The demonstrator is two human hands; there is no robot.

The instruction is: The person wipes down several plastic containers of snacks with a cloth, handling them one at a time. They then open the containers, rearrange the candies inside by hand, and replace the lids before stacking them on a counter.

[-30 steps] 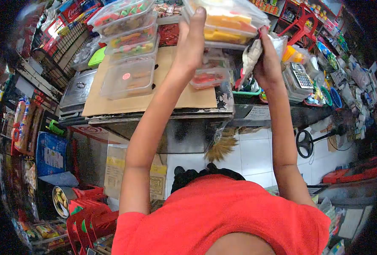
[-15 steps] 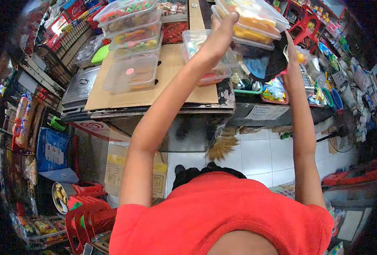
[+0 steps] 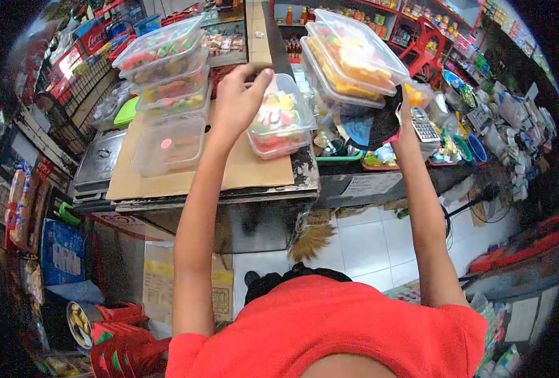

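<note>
My left hand (image 3: 240,94) hovers at the left rim of a lidded clear plastic container (image 3: 281,120) of colourful candies, thumb out and fingers loosely bent, holding nothing. My right hand (image 3: 407,126) is seen edge-on, stretched upright at the lower right corner of a stack of clear containers (image 3: 355,57) with yellow and orange contents. Below that stack, beside my right hand, lies a dark cloth item with a blue patch (image 3: 357,128); part of this hand is hidden. Another tall stack of candy containers (image 3: 169,75) stands left of my left hand.
The containers stand on a cardboard sheet (image 3: 229,176) over a dark counter with a worn edge. At right are a calculator (image 3: 425,130), small baskets and packets. A metal box (image 3: 100,157) sits at left. A broom (image 3: 312,242) and red plastic chairs (image 3: 125,353) are lower down.
My left hand has let go of the yellow-orange container stack and moved left and down to the candy container. The right hand stays by the stack; the view has shifted.
</note>
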